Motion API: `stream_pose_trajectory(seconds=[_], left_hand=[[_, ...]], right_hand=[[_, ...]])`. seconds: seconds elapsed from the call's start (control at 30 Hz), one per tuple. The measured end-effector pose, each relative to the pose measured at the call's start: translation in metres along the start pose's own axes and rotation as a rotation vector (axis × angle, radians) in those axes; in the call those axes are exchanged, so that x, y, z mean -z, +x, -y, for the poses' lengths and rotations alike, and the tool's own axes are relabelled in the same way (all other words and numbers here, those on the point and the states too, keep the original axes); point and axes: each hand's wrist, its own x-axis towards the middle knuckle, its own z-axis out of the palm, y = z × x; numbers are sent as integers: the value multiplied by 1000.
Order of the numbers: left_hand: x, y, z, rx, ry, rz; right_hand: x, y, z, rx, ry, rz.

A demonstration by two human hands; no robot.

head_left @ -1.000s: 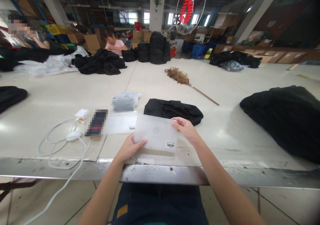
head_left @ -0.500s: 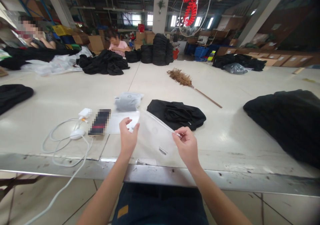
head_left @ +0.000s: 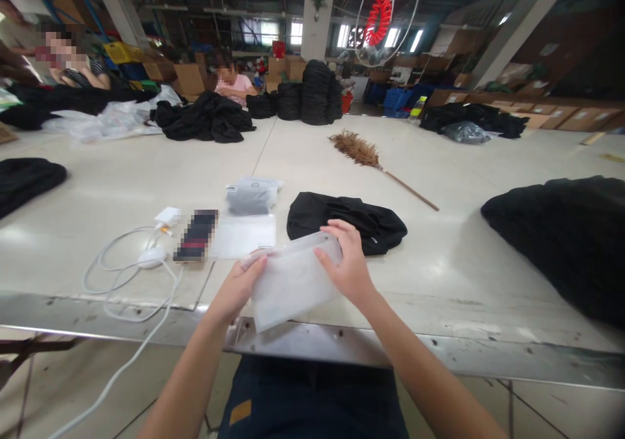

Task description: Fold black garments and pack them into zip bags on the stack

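Observation:
A frosted, translucent plastic bag [head_left: 293,283] is tilted above the table's front edge. My left hand [head_left: 239,286] pinches its upper left corner between thumb and fingers. At the upper right corner, my right hand [head_left: 346,256] holds the bag with the thumb in front and the fingers over the top edge. Just behind it lies a folded black garment [head_left: 371,221]. To the left are a flat stack of similar bags [head_left: 244,234] and a filled bag [head_left: 251,195] with something dark inside.
A phone [head_left: 196,236] lies left of the bags beside a white charger [head_left: 167,216] and its looped cable. A feather duster [head_left: 359,149] rests farther back. A large black fabric pile [head_left: 561,243] stands at right. Two people sit across the table at the far left.
My left hand, empty and apart before, has taken the bag's left corner. The bag has turned upright toward me, and my right hand has shifted its hold, lifting its fingers.

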Motion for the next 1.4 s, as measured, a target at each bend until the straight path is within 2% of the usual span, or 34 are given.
stream_pose_trajectory(seconds=[0.03,0.1,0.17,0.2,0.3,0.37,0.43,0.47,0.53,0.63,0.7,0.8,0.9,0.97,1.03,1.1,1.13,1.2,1.23,1.3,1.4], left_hand=[[11,4,-2,27,6,10],[32,16,-6,29,66,-2],[53,32,-9,-53,220,-77],[62,41,-11,-121,311,-141],[78,63,-20,-380,554,-420],[78,74,-27,-565,688,-595],[70,81,-29,-701,806,-675],[65,84,-27,-738,854,-661],[55,90,-18,-744,939,-546],[48,100,6,-645,1096,-321],[47,104,24,-545,1216,-268],[48,104,45,-376,1354,-261],[49,101,56,-278,1401,-247],[49,101,59,-252,1404,-249],[48,102,59,-226,1400,-250],[48,104,59,-209,1402,-244],[47,105,59,-204,1405,-242],[46,107,60,-201,1412,-245],[46,108,61,-201,1417,-249],[47,110,63,-201,1427,-259],[48,110,64,-193,1442,-269]], right_hand=[[0,9,-10,-121,70,64],[-4,24,-27,-358,296,328],[-18,35,-39,-509,484,497],[-27,40,-43,-542,535,501],[-65,55,-50,-534,551,364],[-92,68,-54,-489,422,326],[-116,82,-58,-445,234,344],[-126,88,-60,-425,151,364],[-142,99,-66,-392,42,398],[-156,107,-72,-330,-66,388],[-162,107,-73,-298,-116,371],[-162,101,-67,-232,-193,352],[-141,94,-57,-77,-336,291],[-108,92,-58,35,-443,216],[-63,90,-69,82,-584,106],[-14,88,-93,10,-729,-22],[9,86,-107,-45,-774,-37],[45,79,-135,-180,-761,37],[57,75,-147,-213,-694,66],[70,67,-159,-206,-554,13],[73,58,-145,-135,-371,-231]])
